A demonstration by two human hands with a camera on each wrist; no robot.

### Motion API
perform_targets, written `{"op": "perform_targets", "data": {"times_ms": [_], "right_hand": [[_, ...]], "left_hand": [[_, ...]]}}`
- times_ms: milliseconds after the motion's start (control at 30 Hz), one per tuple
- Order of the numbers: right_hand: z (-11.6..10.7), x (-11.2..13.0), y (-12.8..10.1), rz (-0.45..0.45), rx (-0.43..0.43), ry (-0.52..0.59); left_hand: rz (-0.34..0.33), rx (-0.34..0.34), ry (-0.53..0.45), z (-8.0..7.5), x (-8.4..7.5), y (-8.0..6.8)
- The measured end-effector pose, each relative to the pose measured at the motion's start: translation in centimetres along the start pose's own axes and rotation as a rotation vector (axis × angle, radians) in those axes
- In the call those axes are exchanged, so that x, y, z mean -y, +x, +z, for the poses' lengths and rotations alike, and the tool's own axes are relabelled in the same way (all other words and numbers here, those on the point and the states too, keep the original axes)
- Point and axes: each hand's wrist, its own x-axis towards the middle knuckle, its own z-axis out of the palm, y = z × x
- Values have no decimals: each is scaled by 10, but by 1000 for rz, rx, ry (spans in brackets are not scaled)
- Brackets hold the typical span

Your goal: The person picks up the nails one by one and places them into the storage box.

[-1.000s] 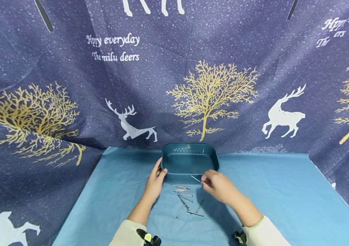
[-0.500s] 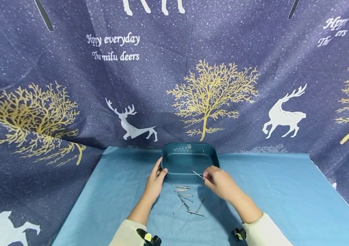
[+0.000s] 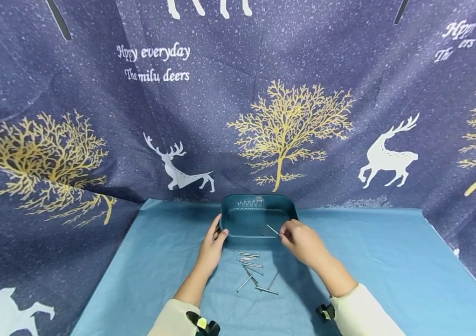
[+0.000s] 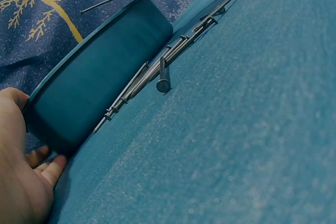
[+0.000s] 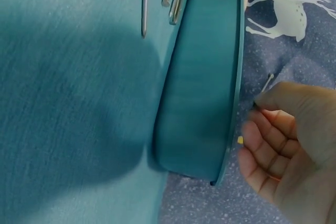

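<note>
A dark teal plastic box (image 3: 238, 241) stands against the backdrop, its open top up. My left hand (image 3: 210, 247) grips its left side, thumb at the front corner; in the left wrist view fingertips (image 4: 55, 167) reach low on the wall. My right hand (image 3: 305, 242) pinches a steel nail (image 3: 272, 229) between thumb and forefinger at the box's front right rim. The nail's free end points left over the inside of the box. In the right wrist view, the head end of this nail (image 5: 269, 80) shows beyond the rim. Several loose nails (image 3: 248, 257) lie on the cloth before the box.
A blue cloth (image 3: 359, 261) covers the table. Behind it hangs a purple-blue curtain (image 3: 221, 112) with printed trees and deer. A nail (image 3: 267, 291) lies crosswise at the near end of the scattered group, between my forearms.
My right hand has moved up and slightly right with the nail, from in front of the box to over its front rim. One loose nail has shifted slightly left. My left hand stays put.
</note>
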Motion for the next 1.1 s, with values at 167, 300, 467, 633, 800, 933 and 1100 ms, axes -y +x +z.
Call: {"op": "perform_targets", "data": {"times_ms": [167, 300, 467, 633, 800, 933, 1100], "right_hand": [[1, -4, 4, 6, -9, -9], [3, -7, 7, 22, -19, -8], [3, -8, 10, 40, -33, 2], [2, -8, 11, 80, -36, 9], [3, -9, 9, 97, -56, 14], [4, -9, 9, 80, -81, 16], [4, -8, 8, 70, -89, 16]], "left_hand": [[11, 2, 5, 0, 0, 1], [8, 9, -5, -1, 1, 1], [-6, 7, 0, -1, 0, 1], [-8, 3, 17, -1, 0, 0], [-6, 7, 11, 0, 1, 0], [-5, 6, 2, 0, 0, 0], [-4, 6, -1, 0, -1, -1]]}}
